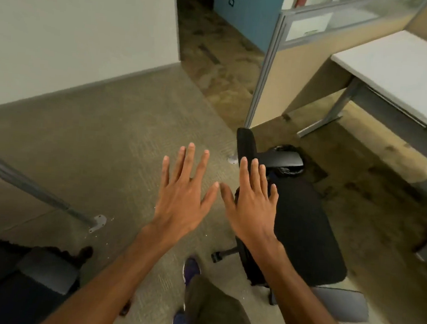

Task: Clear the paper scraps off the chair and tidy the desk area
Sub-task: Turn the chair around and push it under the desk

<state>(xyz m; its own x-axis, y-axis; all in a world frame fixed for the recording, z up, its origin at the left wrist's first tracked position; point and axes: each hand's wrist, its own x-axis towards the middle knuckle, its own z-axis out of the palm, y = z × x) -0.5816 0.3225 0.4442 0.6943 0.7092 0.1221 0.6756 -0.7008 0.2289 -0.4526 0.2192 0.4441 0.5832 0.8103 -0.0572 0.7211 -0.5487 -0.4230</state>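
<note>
Head view: left hand (181, 200) and right hand (250, 210) both held out flat, fingers spread, grasping nothing, thumbs nearly touching. Right hand overlaps the black chair (301, 227), hiding part of its seat; no scraps can be made out on the seat part that shows. Tiny white specks (107, 237) on the carpet left of the chair, too small to identify. Desk (398, 71) beyond the chair, cut off at the frame edge. No readable writing.

Cut off at the right edge: table (403, 74). Partly hidden behind the right hand (250, 210): black chair (304, 227).
</note>
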